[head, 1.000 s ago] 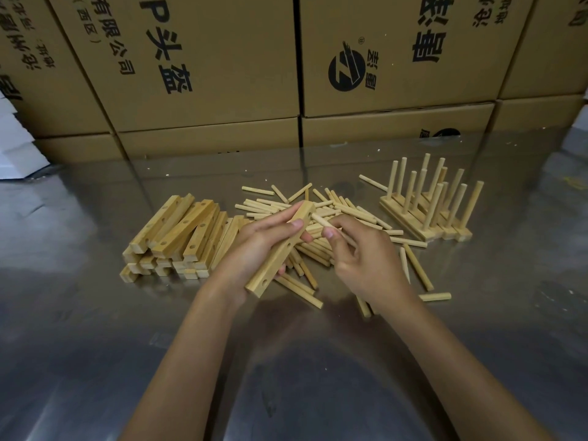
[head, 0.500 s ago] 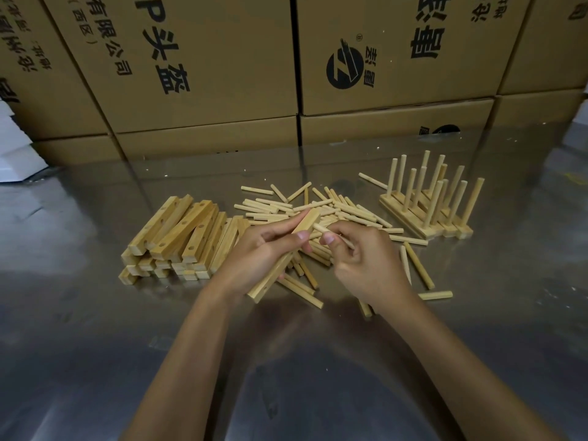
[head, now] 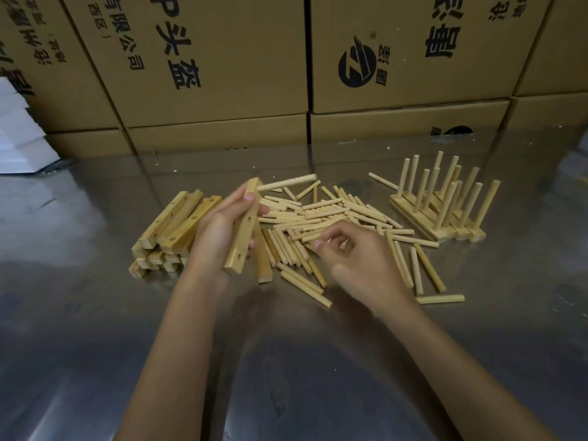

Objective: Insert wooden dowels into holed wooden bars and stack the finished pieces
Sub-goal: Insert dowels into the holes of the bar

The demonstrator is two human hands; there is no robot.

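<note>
My left hand (head: 219, 237) grips a holed wooden bar (head: 243, 230), tilted up off the table. One dowel (head: 286, 183) sticks out sideways to the right from the bar's top hole. My right hand (head: 356, 265) is down on the pile of loose dowels (head: 334, 211), fingers curled and pinching one of them. A stack of bare holed bars (head: 171, 227) lies left of my left hand. Finished bars with upright dowels (head: 442, 214) stand in a row at the right. Another bar (head: 264, 262) lies flat under the held one.
The shiny metal table (head: 286, 361) stretches toward me. Large printed cardboard boxes (head: 222, 74) wall off the back. A white stack (head: 19, 135) sits at the far left. Stray dowels (head: 440, 299) lie right of my right hand.
The dowel my right hand held now sits in the bar's top hole. My left hand has raised and tilted the bar. My right hand has dropped back onto the dowel pile.
</note>
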